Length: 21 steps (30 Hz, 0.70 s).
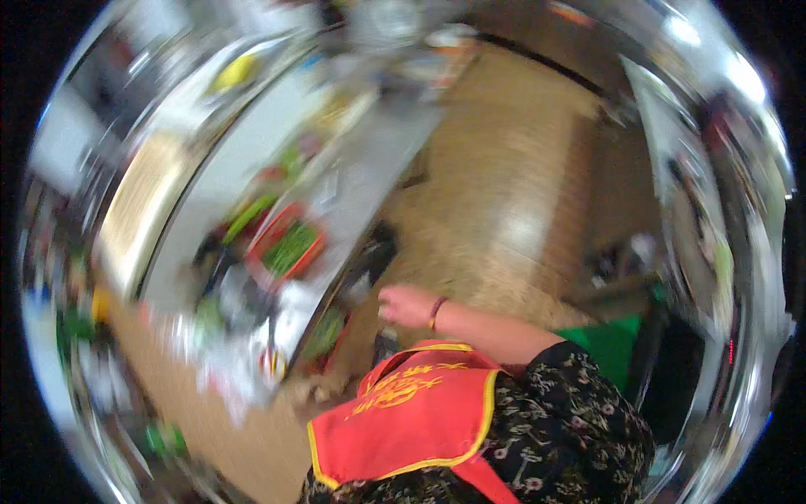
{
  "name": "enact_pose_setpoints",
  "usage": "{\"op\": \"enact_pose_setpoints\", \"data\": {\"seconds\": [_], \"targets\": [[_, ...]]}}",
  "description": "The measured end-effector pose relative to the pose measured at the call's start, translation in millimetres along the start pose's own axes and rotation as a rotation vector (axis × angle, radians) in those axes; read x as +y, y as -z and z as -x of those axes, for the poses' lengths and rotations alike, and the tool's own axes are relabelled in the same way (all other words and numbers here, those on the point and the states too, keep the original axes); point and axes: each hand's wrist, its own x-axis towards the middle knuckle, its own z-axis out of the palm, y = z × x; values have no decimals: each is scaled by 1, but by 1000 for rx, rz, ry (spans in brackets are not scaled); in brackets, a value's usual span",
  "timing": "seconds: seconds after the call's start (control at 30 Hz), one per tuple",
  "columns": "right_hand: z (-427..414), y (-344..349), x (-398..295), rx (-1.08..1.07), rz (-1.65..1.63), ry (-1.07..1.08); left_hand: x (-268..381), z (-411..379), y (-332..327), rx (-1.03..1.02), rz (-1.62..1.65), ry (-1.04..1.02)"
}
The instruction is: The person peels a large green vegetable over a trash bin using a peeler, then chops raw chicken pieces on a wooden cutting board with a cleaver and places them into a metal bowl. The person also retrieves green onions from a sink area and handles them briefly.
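Note:
My right hand (403, 305) reaches across in front of the red apron (409, 422), a dark red band on its wrist. Its fingers look curled, but blur hides their exact pose, and I see no object in them. At the apron's left edge a blurred brownish shape may be my left hand (318, 394); its fingers cannot be made out. To the left, a red plastic basket (254, 251) of green vegetables (289, 249) rests on a metal counter (371, 145). Scissors (274, 362) with red and yellow handles lie at the counter's near end.
Plastic bags (239, 302) and more vegetables (252, 214) crowd the counter. Behind it stands a pale board or tray (148, 195). Brown floor (491, 157) runs between this counter and a cluttered one (683, 157) at right. A green panel (604, 346) is beside my right arm.

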Motion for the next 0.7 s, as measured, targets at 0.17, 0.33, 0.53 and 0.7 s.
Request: {"op": "enact_pose_setpoints", "data": {"seconds": [0.17, 0.33, 0.53, 0.7], "targets": [[97, 85, 132, 35, -44, -500, 262, -110, 7, -89, -346, -249], [232, 163, 206, 880, -141, -998, 523, -184, 5, 38, -782, -555], [390, 249, 285, 1509, -100, -1217, 742, -130, -250, -50, -701, -909], [406, 332, 374, 1567, -169, -1246, 790, -30, -416, -525, -1125, -1046]]}}
